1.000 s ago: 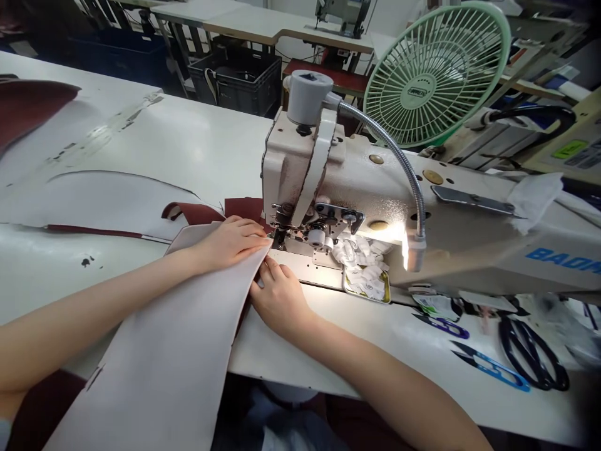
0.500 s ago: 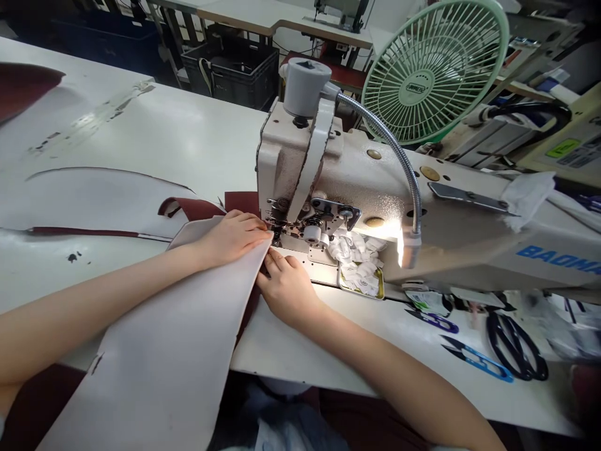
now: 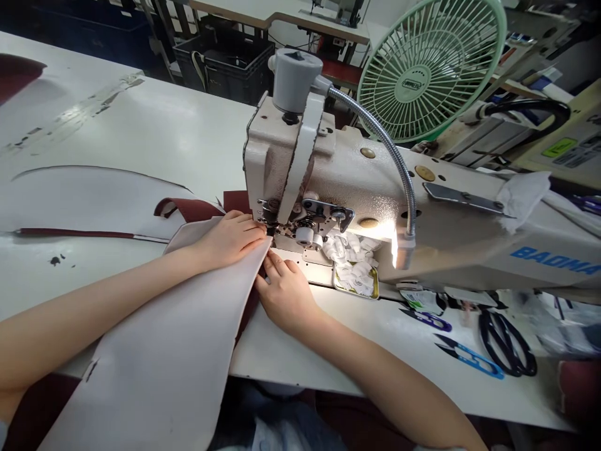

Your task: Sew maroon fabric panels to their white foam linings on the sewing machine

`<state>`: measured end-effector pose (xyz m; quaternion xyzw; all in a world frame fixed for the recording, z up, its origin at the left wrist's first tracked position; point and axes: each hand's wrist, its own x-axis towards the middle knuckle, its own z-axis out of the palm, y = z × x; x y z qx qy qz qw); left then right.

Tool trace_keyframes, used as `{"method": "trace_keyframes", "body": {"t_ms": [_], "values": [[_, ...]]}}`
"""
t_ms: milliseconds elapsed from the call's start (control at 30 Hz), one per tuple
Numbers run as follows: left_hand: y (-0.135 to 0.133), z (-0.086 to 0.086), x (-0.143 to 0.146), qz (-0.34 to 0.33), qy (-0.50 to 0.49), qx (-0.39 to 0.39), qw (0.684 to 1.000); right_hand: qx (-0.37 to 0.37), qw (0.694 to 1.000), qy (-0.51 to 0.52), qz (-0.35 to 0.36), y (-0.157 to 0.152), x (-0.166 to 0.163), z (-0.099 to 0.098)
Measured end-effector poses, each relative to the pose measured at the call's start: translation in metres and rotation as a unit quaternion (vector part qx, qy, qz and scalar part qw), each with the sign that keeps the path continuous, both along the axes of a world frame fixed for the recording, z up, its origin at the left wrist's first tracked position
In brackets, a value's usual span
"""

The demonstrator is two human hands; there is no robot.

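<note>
Leather strip [image 3: 159,369] under left fingers [image 3: 241,233], against right fingers [image 3: 276,270]

Pale grey panel [image 3: 154,338] shown over maroon piece [image 3: 190,208]; fan rim [image 3: 488,37] coloured mint green, sewing machine [image 3: 370,181] cream, snips handle [image 3: 474,362] blue, desk [image 3: 141,125] white.

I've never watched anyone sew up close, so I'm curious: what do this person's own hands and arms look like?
They are bare. The left hand and right hand wear no gloves, rings or watch. No sleeve shows on the left forearm or the right forearm, as far as the view reaches.
</note>
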<state>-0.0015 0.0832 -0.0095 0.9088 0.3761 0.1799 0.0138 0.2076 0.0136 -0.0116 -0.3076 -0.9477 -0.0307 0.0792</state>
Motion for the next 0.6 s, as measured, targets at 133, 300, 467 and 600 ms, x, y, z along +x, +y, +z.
{"method": "trace_keyframes", "body": {"t_ms": [133, 300, 467, 600], "values": [[0.007, -0.003, 0.0, 0.004, -0.002, 0.005, 1.0, 0.001, 1.0, 0.006, -0.003, 0.002, -0.001, -0.003], [0.005, 0.002, 0.0, -0.002, 0.008, -0.003, 1.0, -0.009, 1.0, 0.013, -0.006, -0.004, -0.002, -0.001], [-0.029, 0.011, -0.004, 0.009, 0.002, -0.012, 1.0, -0.006, 0.998, 0.005, 0.064, -0.026, -0.007, 0.008], [-0.046, 0.008, -0.007, 0.0, -0.011, -0.043, 0.999, -0.008, 0.996, -0.003, 0.088, -0.035, -0.008, 0.014]]}}
